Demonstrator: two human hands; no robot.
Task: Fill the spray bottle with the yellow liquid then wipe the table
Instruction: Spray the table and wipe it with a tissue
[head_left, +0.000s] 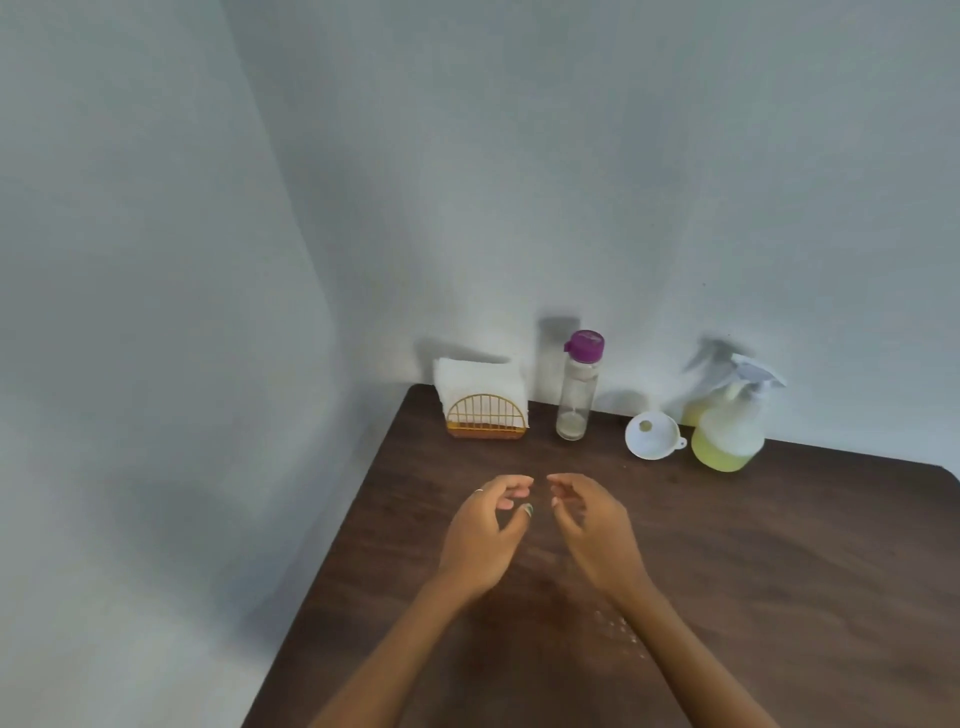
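We see the spray bottle (727, 431) at the far right of the table (779, 571), already partly full of yellow liquid, with the white funnel (651, 435) just left of it and the purple-capped glass bottle (576, 387) seemingly empty. Filling looks done; wiping remains, with droplets near the right forearm. Our left hand (485, 535) and right hand (597, 535) hover loosely curled, holding nothing, and the napkins (480, 384) stand untouched in their holder.

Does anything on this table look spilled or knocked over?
Small wet-looking droplets speckle the table beside the right forearm, like a light spill. The funnel lies tipped on its side. The bottles stand upright.
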